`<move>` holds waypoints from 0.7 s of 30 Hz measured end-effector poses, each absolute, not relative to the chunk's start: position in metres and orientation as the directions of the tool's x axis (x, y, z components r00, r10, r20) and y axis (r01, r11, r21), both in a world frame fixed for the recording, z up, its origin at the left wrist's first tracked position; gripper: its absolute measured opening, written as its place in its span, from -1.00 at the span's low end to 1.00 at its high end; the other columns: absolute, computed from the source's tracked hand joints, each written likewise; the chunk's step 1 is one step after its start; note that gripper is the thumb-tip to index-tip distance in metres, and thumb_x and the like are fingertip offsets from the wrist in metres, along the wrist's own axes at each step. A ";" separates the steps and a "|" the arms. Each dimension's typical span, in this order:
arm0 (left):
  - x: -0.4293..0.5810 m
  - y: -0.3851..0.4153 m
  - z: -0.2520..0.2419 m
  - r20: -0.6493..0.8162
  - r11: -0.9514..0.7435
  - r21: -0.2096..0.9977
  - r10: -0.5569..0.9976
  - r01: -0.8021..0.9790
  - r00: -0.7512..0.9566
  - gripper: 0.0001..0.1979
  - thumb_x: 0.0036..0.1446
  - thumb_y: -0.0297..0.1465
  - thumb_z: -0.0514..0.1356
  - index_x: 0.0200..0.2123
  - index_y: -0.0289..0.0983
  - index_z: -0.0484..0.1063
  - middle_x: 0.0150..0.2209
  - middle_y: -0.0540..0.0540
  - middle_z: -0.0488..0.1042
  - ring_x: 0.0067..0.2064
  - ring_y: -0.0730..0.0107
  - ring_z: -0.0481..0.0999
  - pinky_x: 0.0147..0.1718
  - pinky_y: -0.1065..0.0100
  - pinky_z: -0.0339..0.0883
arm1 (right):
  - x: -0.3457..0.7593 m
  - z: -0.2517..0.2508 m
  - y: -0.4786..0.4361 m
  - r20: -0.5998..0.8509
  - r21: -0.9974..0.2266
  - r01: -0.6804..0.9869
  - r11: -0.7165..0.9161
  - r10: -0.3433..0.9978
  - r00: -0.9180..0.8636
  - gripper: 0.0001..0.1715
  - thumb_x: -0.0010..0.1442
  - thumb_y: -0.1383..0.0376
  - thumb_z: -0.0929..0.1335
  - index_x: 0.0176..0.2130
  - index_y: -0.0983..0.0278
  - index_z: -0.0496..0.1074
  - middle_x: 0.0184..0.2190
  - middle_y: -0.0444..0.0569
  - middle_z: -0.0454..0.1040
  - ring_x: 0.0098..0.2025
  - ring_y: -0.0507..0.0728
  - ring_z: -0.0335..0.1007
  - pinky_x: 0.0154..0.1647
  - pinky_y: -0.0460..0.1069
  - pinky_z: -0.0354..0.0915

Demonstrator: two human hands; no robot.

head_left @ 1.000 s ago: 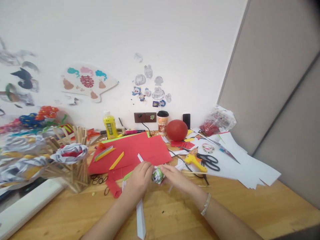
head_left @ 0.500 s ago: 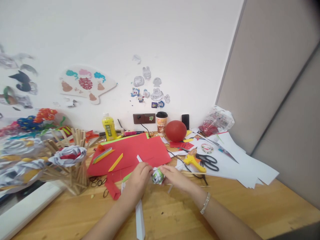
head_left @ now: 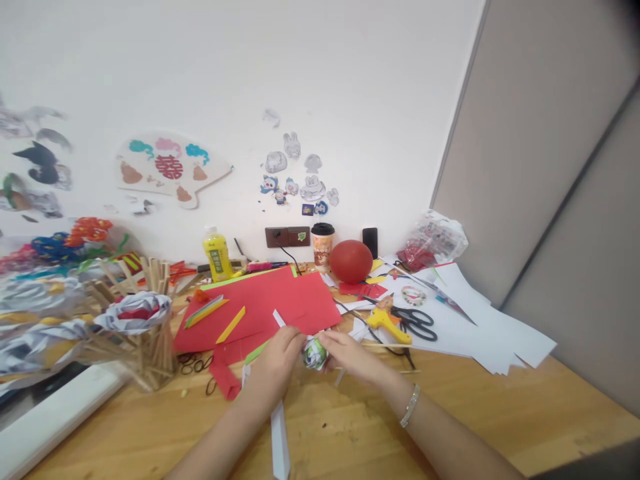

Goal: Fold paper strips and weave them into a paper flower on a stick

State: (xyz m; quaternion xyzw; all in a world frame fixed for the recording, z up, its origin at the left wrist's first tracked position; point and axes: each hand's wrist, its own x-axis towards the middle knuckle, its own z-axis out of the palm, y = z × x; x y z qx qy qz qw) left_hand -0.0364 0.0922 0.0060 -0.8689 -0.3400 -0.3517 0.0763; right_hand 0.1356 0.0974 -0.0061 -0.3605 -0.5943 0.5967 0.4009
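A small white and green paper flower (head_left: 315,354) is held between my two hands above the wooden table. My left hand (head_left: 283,353) pinches its left side, fingers bent. On the other side, my right hand (head_left: 347,355) has its fingers pressed against the flower's right edge. A long white paper strip (head_left: 280,440) runs from beneath my left hand toward the table's front edge. Thin wooden sticks lie to the right of the flower, near my right hand. The fingertips behind the flower are hidden.
Red paper sheets (head_left: 280,300) lie behind my hands. A yellow glue gun (head_left: 387,325), black scissors (head_left: 417,322), a red balloon (head_left: 351,262) and a cup (head_left: 323,245) stand or lie farther back. At left are bundled sticks (head_left: 155,347) and a bottle (head_left: 217,255).
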 end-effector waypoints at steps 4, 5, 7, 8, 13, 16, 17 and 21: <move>-0.037 0.094 0.008 0.679 -0.755 0.123 0.538 0.645 0.500 -0.75 0.17 -0.45 -0.10 -0.24 -0.30 0.35 -0.33 -0.14 0.40 -0.29 0.36 0.39 -0.33 0.33 0.34 | 0.136 -0.006 0.098 0.038 -0.999 -0.047 0.021 0.913 -0.405 -0.54 0.06 -0.04 0.24 -0.35 0.30 0.38 -0.45 -0.10 0.35 -0.48 0.01 0.26 -0.46 -0.09 0.26; -0.038 0.095 0.009 0.689 -0.742 0.150 0.552 0.653 0.470 -0.75 0.17 -0.43 -0.09 -0.24 -0.30 0.36 -0.33 -0.15 0.41 -0.28 0.35 0.40 -0.31 0.32 0.35 | 0.136 -0.007 0.099 0.035 -0.999 -0.048 0.018 0.915 -0.402 -0.53 0.05 -0.05 0.24 -0.34 0.30 0.39 -0.45 -0.10 0.36 -0.48 0.01 0.27 -0.46 -0.09 0.26; -0.041 0.097 0.012 0.683 -0.728 0.205 0.585 0.654 0.437 -0.77 0.14 -0.38 -0.03 -0.21 -0.29 0.36 -0.29 -0.16 0.43 -0.23 0.32 0.42 -0.24 0.29 0.35 | 0.137 -0.008 0.100 0.026 -0.999 -0.043 0.010 0.913 -0.406 -0.52 0.05 -0.06 0.24 -0.34 0.31 0.38 -0.46 -0.09 0.37 -0.49 0.01 0.28 -0.46 -0.08 0.26; -0.042 0.097 0.014 0.650 -0.740 0.223 0.598 0.635 0.469 -0.75 0.11 -0.34 0.03 -0.15 -0.27 0.34 -0.23 -0.17 0.43 -0.17 0.29 0.41 -0.20 0.28 0.34 | 0.138 -0.009 0.100 0.023 -0.999 -0.042 0.007 0.912 -0.409 -0.52 0.06 -0.06 0.23 -0.34 0.31 0.38 -0.47 -0.09 0.37 -0.51 0.01 0.28 -0.47 -0.08 0.25; -0.040 0.093 0.013 0.506 -0.799 0.286 0.595 0.529 0.624 -0.45 -0.08 -0.25 0.22 0.01 -0.21 0.21 -0.05 -0.22 0.36 -0.06 0.21 0.37 -0.12 0.20 0.30 | 0.139 -0.009 0.101 -0.018 -1.000 -0.013 -0.026 0.904 -0.427 -0.48 0.09 -0.07 0.20 -0.30 0.31 0.37 -0.55 -0.11 0.37 -0.60 0.00 0.27 -0.58 -0.11 0.18; -0.035 0.093 0.006 0.498 -0.773 0.336 0.631 0.538 0.595 -0.55 -0.03 -0.32 0.19 -0.03 -0.22 0.22 -0.10 -0.20 0.39 -0.08 0.23 0.38 -0.12 0.20 0.29 | 0.144 -0.003 0.100 0.005 -0.988 0.138 0.065 0.917 -0.398 -0.48 0.13 -0.05 0.14 -0.32 0.31 0.37 -0.55 -0.11 0.37 -0.56 0.02 0.29 -0.56 -0.11 0.18; -0.035 0.094 0.003 0.495 -0.761 0.353 0.646 0.545 0.582 -0.56 -0.03 -0.32 0.19 -0.04 -0.22 0.22 -0.11 -0.19 0.39 -0.09 0.24 0.38 -0.12 0.19 0.29 | 0.146 0.000 0.100 0.054 -0.964 0.226 0.144 0.930 -0.363 -0.50 0.16 -0.02 0.13 -0.34 0.31 0.37 -0.53 -0.10 0.38 -0.52 0.03 0.30 -0.52 -0.10 0.18; -0.035 0.096 -0.002 0.481 -0.698 0.406 0.712 0.589 0.512 -0.52 -0.07 -0.35 0.21 -0.04 -0.21 0.18 -0.11 -0.18 0.38 -0.10 0.23 0.39 -0.12 0.18 0.30 | 0.158 0.005 0.104 0.307 -0.725 0.586 0.363 0.931 -0.197 -0.67 0.10 0.11 0.25 -0.42 0.32 0.39 -0.44 -0.05 0.41 -0.32 0.10 0.29 -0.30 -0.04 0.15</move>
